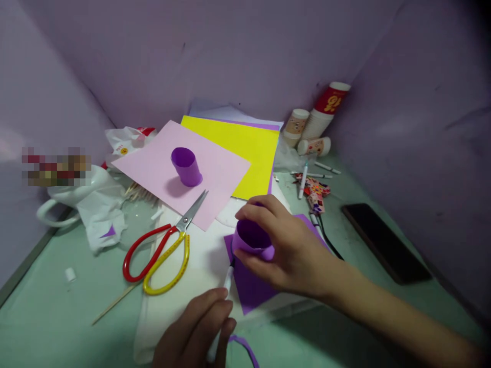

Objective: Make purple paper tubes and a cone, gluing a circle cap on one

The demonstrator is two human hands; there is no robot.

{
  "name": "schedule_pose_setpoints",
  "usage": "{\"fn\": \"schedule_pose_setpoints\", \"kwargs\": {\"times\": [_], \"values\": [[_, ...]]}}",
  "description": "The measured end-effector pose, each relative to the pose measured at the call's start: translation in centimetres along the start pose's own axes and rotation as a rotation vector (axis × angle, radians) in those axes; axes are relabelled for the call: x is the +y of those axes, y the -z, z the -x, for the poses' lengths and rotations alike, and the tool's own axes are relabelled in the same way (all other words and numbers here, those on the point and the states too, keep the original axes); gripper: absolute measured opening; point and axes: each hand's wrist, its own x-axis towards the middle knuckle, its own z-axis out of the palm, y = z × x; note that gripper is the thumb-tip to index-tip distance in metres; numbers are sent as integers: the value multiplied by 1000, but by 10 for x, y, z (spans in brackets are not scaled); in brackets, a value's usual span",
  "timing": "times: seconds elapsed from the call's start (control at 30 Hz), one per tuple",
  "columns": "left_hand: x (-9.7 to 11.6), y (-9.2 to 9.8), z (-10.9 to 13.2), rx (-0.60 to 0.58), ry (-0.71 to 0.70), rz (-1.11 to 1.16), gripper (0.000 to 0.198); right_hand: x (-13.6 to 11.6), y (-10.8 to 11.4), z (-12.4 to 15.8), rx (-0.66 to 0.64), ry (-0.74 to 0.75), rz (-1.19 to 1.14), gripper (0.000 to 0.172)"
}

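My right hand [284, 245] grips a purple paper tube [250, 236] and holds it upright on a sheet of purple paper [253, 291]. In my left hand [199, 327] is a white marker [229, 278], its dark tip at the tube's lower left edge on the purple sheet. Another purple paper tube [186, 167] stands tilted on pink paper [222, 168]. Scissors [184, 223] with one red and one yellow handle lie open left of my hands. A narrow purple paper strip [245, 347] curls beside my left hand.
Yellow paper [249, 153] lies behind the pink sheet. Paper cups [320, 115] are stacked at the back right, near several markers [303, 180]. A phone [385, 243] lies at the right. On the left are a white mug [57, 220], tissue [102, 220] and a wooden stick [115, 305].
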Motion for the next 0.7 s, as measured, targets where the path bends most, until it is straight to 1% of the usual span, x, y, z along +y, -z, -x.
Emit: {"fn": "schedule_pose_setpoints", "kwargs": {"times": [0.1,0.33,0.43,0.53,0.6,0.7], "values": [[6,-1,1,5,-50,-16,20,1,1,0,-11,-3,-5,44],[15,-1,-3,28,9,-114,18,2,1,0,-5,18,14,45],[16,-1,-6,64,32,-163,16,1,1,0,-1,21,15,43],[18,-6,-9,95,-13,-203,15,1,1,0,5,28,16,43],[22,-11,-9,91,-51,-217,13,2,1,0,5,36,24,44],[29,-17,-7,96,-28,-215,14,4,0,1,9,58,46,45]]}}
